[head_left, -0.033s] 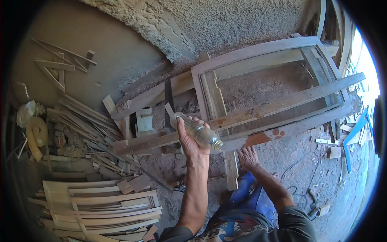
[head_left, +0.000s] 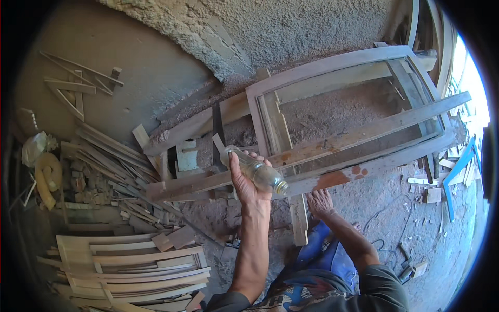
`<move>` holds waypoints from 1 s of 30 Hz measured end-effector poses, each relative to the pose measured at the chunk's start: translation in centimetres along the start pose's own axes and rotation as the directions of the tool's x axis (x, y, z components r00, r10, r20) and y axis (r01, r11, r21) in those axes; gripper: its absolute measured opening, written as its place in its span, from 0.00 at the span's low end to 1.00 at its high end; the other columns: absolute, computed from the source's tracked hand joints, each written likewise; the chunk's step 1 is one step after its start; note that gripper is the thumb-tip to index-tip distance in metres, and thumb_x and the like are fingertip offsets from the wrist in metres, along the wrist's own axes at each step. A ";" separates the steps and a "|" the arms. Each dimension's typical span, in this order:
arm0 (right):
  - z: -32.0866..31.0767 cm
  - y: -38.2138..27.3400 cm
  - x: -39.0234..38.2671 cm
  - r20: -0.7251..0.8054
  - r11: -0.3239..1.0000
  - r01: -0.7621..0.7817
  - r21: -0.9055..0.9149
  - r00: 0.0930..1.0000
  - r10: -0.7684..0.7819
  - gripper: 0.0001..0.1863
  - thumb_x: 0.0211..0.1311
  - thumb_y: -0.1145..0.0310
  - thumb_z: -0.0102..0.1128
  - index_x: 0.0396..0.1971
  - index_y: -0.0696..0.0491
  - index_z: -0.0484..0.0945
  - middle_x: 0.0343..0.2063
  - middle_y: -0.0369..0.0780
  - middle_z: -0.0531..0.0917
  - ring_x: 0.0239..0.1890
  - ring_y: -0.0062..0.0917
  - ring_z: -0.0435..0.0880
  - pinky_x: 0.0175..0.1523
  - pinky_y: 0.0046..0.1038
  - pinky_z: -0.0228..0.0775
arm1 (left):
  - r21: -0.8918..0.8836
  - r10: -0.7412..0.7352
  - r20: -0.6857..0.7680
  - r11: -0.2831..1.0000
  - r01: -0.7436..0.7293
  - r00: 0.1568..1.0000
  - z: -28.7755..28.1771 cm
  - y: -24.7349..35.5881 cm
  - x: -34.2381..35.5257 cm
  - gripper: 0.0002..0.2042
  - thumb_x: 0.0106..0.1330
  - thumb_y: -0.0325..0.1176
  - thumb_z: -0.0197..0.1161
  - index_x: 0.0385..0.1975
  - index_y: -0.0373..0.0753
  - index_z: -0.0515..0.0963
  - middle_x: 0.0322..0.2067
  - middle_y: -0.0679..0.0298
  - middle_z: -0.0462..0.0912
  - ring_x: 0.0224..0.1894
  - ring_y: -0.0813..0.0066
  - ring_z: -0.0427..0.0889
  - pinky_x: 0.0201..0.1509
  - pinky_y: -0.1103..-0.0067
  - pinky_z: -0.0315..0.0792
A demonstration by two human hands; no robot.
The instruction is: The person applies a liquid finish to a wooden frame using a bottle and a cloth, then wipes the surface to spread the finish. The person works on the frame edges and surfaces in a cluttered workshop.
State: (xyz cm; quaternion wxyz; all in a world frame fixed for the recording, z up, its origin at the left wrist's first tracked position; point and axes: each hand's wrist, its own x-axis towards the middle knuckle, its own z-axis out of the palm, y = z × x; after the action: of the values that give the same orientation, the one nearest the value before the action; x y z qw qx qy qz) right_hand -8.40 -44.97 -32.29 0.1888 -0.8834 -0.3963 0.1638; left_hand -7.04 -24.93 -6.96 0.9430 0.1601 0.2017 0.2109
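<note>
My left hand [head_left: 248,179] is closed around a clear plastic bottle [head_left: 267,178], which lies tilted in my palm with its neck to the lower right. Little of the bottle's content can be made out. Beneath it stretches a large wooden frame [head_left: 297,188], with a long loose plank [head_left: 358,136] lying across it. A wet reddish-brown patch [head_left: 332,180] and several round spots mark the frame's near rail. My right hand [head_left: 320,203] rests at the near edge of this rail beside the patch, fingers extended, holding nothing visible.
Curved wooden slats [head_left: 140,258] are stacked at the lower left. Scrap strips [head_left: 109,161] and offcuts pile up behind them. A rough wall [head_left: 301,31] stands beyond the frame. To the right are a blue angled piece [head_left: 451,190], a cable and a tool [head_left: 405,255] on the dusty floor.
</note>
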 end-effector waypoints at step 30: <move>2.2 -1.8 1.1 -0.679 0.986 -0.073 0.151 0.717 0.157 0.18 0.48 0.70 0.62 0.42 0.42 0.86 0.49 0.39 0.80 0.62 0.40 0.71 0.70 0.52 0.50 | 0.068 -0.056 0.010 0.996 0.056 0.998 0.0 -3.1 2.6 0.17 0.64 0.50 0.69 0.34 0.40 0.78 0.30 0.63 0.84 0.33 0.70 0.85 0.40 0.69 0.85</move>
State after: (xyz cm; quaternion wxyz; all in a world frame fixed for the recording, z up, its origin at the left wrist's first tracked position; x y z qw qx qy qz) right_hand -9.82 -42.56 -33.51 0.3615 -0.8918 -0.2321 -0.1418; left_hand -3.85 -26.44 -9.00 0.9437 0.1876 0.2075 0.1764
